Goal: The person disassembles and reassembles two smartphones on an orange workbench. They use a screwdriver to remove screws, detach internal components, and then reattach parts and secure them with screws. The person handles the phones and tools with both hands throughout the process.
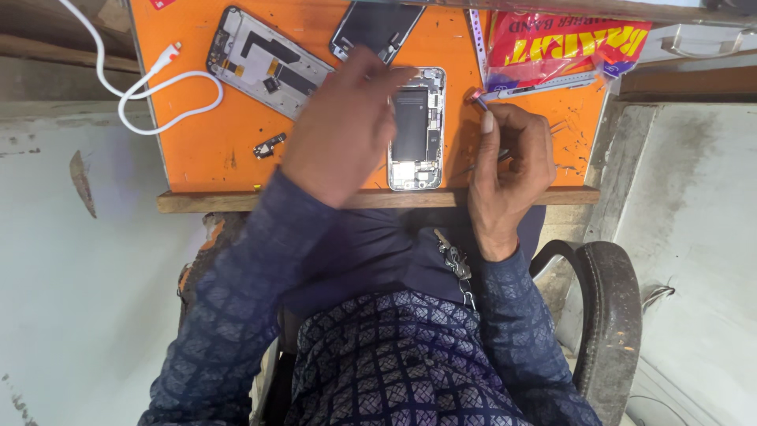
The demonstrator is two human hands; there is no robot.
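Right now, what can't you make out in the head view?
- Left edge of the open phone: hidden under the left hand.
- Tool in the right hand: mostly covered by fingers.
- Dark phone panel: cut off by the top edge.
- Small loose part: too small to identify.

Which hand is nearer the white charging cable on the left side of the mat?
Left. The left hand rests at the opened phone, with the white cable off to its outer side. The right hand, holding a thin tool, sits beyond the phone, farther away.
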